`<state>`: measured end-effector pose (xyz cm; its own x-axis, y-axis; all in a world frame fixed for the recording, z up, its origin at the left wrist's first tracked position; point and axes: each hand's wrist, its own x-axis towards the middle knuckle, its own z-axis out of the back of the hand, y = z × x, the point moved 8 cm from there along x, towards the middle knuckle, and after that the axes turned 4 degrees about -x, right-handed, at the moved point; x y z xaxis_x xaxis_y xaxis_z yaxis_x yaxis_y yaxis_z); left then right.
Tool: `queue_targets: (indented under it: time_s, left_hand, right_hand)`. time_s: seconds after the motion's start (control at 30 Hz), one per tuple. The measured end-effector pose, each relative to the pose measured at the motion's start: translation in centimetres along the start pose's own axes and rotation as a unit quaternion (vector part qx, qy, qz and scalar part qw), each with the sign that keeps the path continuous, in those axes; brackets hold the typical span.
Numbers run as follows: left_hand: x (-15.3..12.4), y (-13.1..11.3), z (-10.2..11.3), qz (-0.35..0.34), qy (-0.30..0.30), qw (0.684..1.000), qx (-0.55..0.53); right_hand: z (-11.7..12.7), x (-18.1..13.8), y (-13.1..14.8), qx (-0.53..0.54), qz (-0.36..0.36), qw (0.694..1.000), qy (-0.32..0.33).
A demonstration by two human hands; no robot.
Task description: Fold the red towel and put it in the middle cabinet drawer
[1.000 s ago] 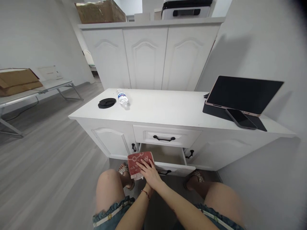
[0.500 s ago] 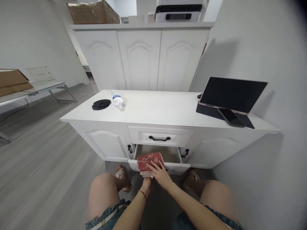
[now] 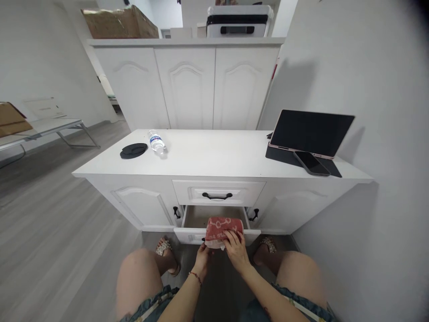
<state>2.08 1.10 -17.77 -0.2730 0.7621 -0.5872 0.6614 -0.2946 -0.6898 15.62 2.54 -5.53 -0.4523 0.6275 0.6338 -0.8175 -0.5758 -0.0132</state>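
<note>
A folded red towel (image 3: 221, 226) with a white pattern and a pale lower edge is above the front of an open drawer (image 3: 189, 235). My right hand (image 3: 236, 250) grips the towel at its right side, with the fingers spread over its red face. Just below the towel's lower left corner is my left hand (image 3: 203, 258), its fingers curled together beside the end of the drawer's dark handle. Whether those fingers pinch the towel's edge or the handle cannot be made out. The towel hides much of the drawer front.
Above it is a shut drawer with a black handle (image 3: 217, 196). On the white cabinet top (image 3: 208, 154) are a water bottle (image 3: 156, 142), a black round item (image 3: 134, 150), a tablet (image 3: 311, 133) and a phone (image 3: 311, 163). My knees flank the drawer.
The towel and my right hand have moved to the right. My left hand has come out from beneath the towel to its lower left. The view has shifted slightly.
</note>
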Motion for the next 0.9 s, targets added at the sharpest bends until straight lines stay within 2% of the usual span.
queue_targets:
  time_s: [0.27, 0.47, 0.67, 0.9]
  left_hand:
    - [0.6, 0.2, 0.2, -0.002, 0.019, 0.999, -0.028]
    - [0.7, 0.2, 0.2, 0.001, 0.014, 1.0, -0.022]
    - [0.6, -0.1, 0.1, -0.006, 0.014, 1.0, -0.012]
    - [0.7, -0.1, 0.2, -0.006, -0.002, 1.0, -0.005]
  right_hand:
    - [1.5, -2.4, -4.2, -0.005, -0.141, 0.99, 0.011]
    - [2.0, -3.4, -5.1, -0.035, -0.234, 0.97, 0.046]
    - [0.1, -5.2, -5.6, -0.023, -0.326, 0.944, 0.042]
    - [-2.4, -7.6, -6.5, 0.08, -0.428, 0.899, -0.04]
